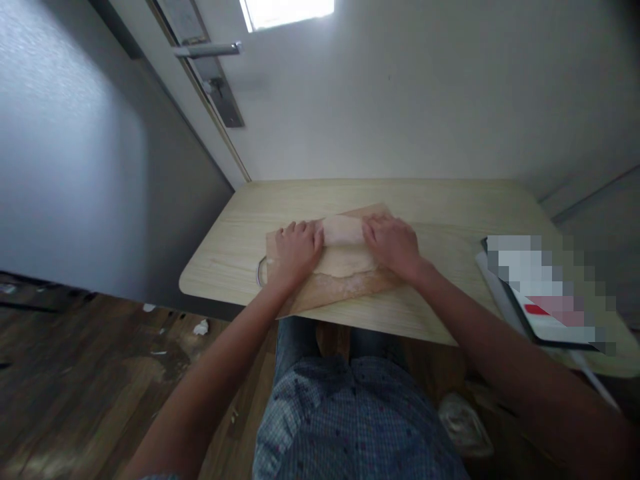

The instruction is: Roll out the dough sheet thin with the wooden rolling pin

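A wooden cutting board (335, 290) lies on a light wooden table (440, 213), close to its near edge. On the board a flat pale sheet of dough (345, 265) is spread, and its far part is wound into a pale roll (343, 230). My left hand (296, 252) rests on the roll's left end with fingers curled over it. The roll's right end is covered by my right hand (393, 243), fingers bent around it. Whether a rolling pin is inside the roll is hidden.
A metal ring handle (261, 272) sticks out at the board's left end. A dark tray with blurred papers (543, 300) lies at the table's right. A door with a lever handle (207, 50) stands behind on the left. My lap in checked cloth (350, 413) is under the table edge.
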Tool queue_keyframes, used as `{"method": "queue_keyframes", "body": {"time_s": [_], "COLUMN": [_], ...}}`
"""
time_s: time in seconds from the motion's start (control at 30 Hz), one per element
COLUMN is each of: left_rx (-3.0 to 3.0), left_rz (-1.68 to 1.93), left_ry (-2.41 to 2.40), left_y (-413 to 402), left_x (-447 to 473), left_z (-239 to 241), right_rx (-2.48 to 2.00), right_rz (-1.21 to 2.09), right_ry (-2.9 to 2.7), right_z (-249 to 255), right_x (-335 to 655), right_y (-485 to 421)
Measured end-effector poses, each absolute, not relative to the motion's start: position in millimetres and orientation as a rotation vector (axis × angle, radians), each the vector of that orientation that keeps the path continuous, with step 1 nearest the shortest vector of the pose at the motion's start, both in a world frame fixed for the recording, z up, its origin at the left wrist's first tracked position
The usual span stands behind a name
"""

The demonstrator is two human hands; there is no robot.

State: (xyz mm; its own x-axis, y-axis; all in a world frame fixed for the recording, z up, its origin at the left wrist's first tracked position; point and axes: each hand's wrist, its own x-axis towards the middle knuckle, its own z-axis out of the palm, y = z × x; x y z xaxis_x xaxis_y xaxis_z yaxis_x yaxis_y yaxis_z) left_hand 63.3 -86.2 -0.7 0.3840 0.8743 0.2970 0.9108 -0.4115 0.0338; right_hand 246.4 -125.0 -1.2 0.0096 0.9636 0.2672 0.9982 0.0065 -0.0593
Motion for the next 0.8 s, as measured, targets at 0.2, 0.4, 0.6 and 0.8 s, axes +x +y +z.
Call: {"method": "queue_keyframes", "body": {"time_s": [0.2, 0.4, 0.6, 0.8], "left_rx": [-2.612, -2.702, -2.839, -2.901], "left_rz": [-0.41, -0.424, -0.23, -0.204], "left_ry": [-1.458, -1.358, -1.15, -1.147], "left_y": [-113.8, -115.2, -98.9, -89.3], "left_x": [39.1, 20.4, 35.6, 61.5], "left_z": [-10.3, -9.5, -0.4, 7.1], "right_rx": [-1.828, -1.652, -1.602, -1.762], "right_rz": [-0.284, -0.27, -0.233, -0.113], "right_ry": [-2.085, -2.142, -2.122, -2.087], "right_z": [-19.9, -25.6, -23.5, -18.3], "right_x": [250.1, 261.2, 291.8, 301.1], "right_y": [-155.4, -169.8, -169.2, -175.6]}}
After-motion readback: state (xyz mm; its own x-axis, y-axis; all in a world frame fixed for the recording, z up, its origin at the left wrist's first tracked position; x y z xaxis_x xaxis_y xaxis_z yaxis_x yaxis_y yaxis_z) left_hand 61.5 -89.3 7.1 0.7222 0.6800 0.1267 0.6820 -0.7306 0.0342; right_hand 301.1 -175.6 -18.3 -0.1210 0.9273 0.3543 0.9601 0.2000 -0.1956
